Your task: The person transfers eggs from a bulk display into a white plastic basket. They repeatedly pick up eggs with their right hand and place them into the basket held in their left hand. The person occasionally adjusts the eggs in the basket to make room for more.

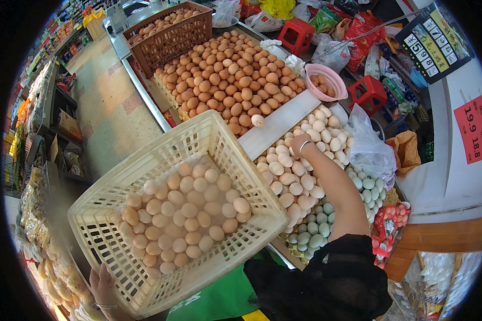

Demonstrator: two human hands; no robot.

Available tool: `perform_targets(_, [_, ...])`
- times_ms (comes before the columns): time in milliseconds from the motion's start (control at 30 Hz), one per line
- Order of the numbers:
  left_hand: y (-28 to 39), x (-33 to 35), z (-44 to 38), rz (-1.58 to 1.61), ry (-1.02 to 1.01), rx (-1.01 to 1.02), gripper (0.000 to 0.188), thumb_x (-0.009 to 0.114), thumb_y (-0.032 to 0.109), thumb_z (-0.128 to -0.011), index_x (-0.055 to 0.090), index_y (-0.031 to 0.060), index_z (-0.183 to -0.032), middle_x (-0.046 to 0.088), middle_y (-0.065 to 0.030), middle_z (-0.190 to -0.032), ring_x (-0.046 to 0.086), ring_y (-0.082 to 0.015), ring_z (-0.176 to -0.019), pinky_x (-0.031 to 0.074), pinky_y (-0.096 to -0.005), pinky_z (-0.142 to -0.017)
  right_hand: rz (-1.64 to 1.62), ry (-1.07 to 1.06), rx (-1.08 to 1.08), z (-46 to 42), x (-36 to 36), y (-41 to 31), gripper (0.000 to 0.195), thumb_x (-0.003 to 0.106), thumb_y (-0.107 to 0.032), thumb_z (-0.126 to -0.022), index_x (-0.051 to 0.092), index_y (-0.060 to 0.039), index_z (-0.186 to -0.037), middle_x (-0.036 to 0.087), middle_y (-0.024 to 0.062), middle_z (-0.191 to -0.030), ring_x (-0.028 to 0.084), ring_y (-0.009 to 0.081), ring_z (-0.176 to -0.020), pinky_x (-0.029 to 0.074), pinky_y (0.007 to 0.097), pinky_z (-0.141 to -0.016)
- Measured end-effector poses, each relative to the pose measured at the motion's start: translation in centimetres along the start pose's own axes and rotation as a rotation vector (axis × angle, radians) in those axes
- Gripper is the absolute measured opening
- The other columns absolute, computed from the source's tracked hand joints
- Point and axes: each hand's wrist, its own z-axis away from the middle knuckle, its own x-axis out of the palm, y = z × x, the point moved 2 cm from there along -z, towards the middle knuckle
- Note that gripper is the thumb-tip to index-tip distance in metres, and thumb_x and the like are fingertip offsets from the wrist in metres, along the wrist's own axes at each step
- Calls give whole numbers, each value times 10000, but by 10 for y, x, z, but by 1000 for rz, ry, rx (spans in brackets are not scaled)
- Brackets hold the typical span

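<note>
A cream plastic crate (247,168) with slotted walls is tilted in front of me and holds many pale brown eggs (188,210). At its lower left corner, my left hand (102,285) grips the wall. My right hand (300,143), with a bangle on the wrist, reaches into a pile of cream-coloured eggs (299,178); its fingertips are hidden, so whether they hold an egg does not show. Just beyond that hand lies a flat white divider (281,124). On its far side is a large heap of brown eggs (229,80), with one paler egg (257,120) at the edge.
Bluish-green eggs (315,230) lie near my right forearm. A brown plastic crate (172,40) of eggs stands at the far left of the counter, and a pink basket (333,78) at the back. Red stools (297,34), plastic bags (369,140) and price signs (436,44) are beyond. Shelves line the aisle (104,96).
</note>
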Motion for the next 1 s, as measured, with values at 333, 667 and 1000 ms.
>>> perform_targets(333, [10, 17, 8, 56, 32, -30, 129, 588, 198, -895, 516, 91, -887, 390, 88, -616, 332, 2, -509, 242, -156, -450, -317, -33, 274, 13, -7, 3, 427, 743, -293, -685, 652, -101, -1055, 635, 84, -1104, 609, 211, -1025, 507, 347, -831])
perform_targets(667, [-3, 0, 0, 52, 3, -19, 133, 586, 209, -899, 514, 97, -913, 377, 87, -623, 320, -4, -521, 228, -167, -457, -370, -2, 216, 7, -8, 3, 587, 773, -290, -640, 572, -91, -1154, 608, 122, -1155, 587, 243, -1071, 482, 360, -899])
perform_targets(1000, [0, 7, 3, 49, -3, 18, 162, 597, 211, -889, 518, 71, -913, 418, 73, -623, 338, -10, -509, 259, -170, -460, -473, 22, 124, -8, 3, 24, 669, 836, -308, -542, 571, 31, -1054, 604, 208, -1077, 588, 309, -1018, 479, 350, -880])
